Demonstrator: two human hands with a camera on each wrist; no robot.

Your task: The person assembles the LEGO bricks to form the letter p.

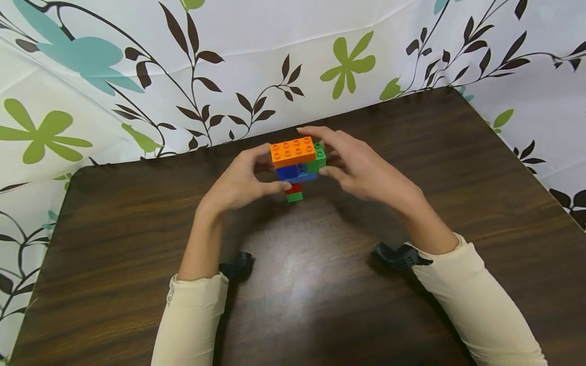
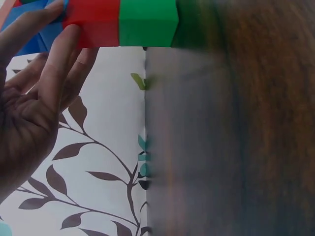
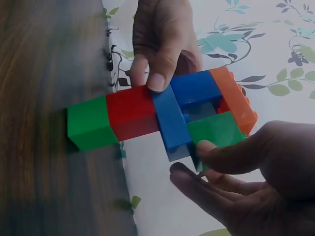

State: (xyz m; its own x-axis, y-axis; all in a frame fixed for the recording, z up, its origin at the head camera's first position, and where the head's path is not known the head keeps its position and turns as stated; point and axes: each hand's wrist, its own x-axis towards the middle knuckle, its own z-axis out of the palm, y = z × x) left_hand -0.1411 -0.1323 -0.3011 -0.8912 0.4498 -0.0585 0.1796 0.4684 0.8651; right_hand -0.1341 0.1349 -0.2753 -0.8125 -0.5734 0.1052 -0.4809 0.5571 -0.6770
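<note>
Both hands hold a tower of toy building bricks above the table. Its lowest green brick (image 3: 91,125) joins a red brick (image 3: 132,110), then a long blue brick (image 3: 172,118). On that sit a shorter blue brick (image 3: 197,88) and an upper green brick (image 3: 214,129), with a gap between them. An orange brick (image 1: 293,153), studs up, caps the tower. My left hand (image 1: 240,178) grips the left side, its thumb by the red and long blue bricks. My right hand (image 1: 366,168) pinches the upper green brick, thumb in front; its other fingers are partly hidden behind.
The dark wooden table (image 1: 137,234) extends around the hands. Behind it hangs a white curtain (image 1: 293,30) with leaf and bird prints. Black wrist-worn devices are on both wrists, the right device (image 1: 398,255) close above the tabletop.
</note>
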